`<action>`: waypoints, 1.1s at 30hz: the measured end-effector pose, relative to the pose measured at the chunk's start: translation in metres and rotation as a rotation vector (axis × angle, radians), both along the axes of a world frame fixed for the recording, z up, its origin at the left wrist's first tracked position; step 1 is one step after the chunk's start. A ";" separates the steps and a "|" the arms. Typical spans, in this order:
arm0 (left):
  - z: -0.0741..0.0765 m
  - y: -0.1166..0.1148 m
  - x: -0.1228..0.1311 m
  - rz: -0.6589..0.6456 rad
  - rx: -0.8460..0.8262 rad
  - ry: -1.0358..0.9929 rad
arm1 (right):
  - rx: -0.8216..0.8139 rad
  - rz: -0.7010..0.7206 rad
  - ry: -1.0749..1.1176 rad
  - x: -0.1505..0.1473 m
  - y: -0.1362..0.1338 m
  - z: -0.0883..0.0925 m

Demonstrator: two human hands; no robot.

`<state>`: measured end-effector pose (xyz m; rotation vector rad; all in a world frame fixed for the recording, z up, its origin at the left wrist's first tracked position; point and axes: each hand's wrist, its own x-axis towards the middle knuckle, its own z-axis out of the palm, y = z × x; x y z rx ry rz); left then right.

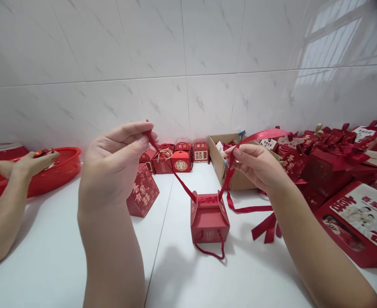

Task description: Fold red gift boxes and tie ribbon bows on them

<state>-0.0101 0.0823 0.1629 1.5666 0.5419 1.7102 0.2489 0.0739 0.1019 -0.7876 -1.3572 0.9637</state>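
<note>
A small red gift box (210, 224) stands on the white table in front of me, a twisted cord handle (212, 253) hanging at its near side. Red ribbon (184, 186) runs through the box's two upright side flaps. My left hand (121, 158), raised to the left, pinches one ribbon end between thumb and fingers. On the other side my right hand (255, 164) pinches the ribbon, whose spare length loops behind the wrist and trails onto the table. Both ribbon stretches rise from the box in a V. A dark red patterned box (143, 191) stands behind my left wrist.
Several small red boxes (182, 161) line the tiled wall. A cardboard carton (219, 164) stands right of them. Many red gift boxes (329, 162) crowd the right side, with a larger window box (358, 222) nearer. At left, another person's hands (28, 164) hold something over a red basin (63, 171).
</note>
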 end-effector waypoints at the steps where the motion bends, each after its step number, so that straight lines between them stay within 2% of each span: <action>1: 0.000 0.000 0.001 -0.002 0.006 -0.001 | 0.007 -0.016 0.029 -0.001 0.000 0.001; 6: -0.004 0.001 0.007 -0.033 0.041 0.037 | 0.055 -0.064 0.093 -0.001 -0.002 0.003; 10: -0.009 0.000 0.020 0.018 0.060 0.086 | 0.095 -0.071 0.112 -0.001 -0.006 0.006; 15: -0.014 0.003 0.036 0.052 0.107 0.028 | 0.141 -0.197 0.079 0.002 -0.008 0.009; 19: -0.014 0.005 0.036 0.077 0.115 -0.018 | 0.166 -0.285 0.040 0.005 -0.010 0.011; 24: -0.012 0.003 0.035 0.102 0.135 -0.030 | 0.164 -0.274 0.128 0.004 -0.015 0.015; 28: -0.014 0.003 0.044 0.101 0.107 -0.055 | 0.152 -0.297 0.106 -0.004 -0.014 0.013; 33: -0.018 -0.001 0.055 -0.002 0.114 -0.111 | 0.132 -0.267 0.115 -0.016 -0.015 0.010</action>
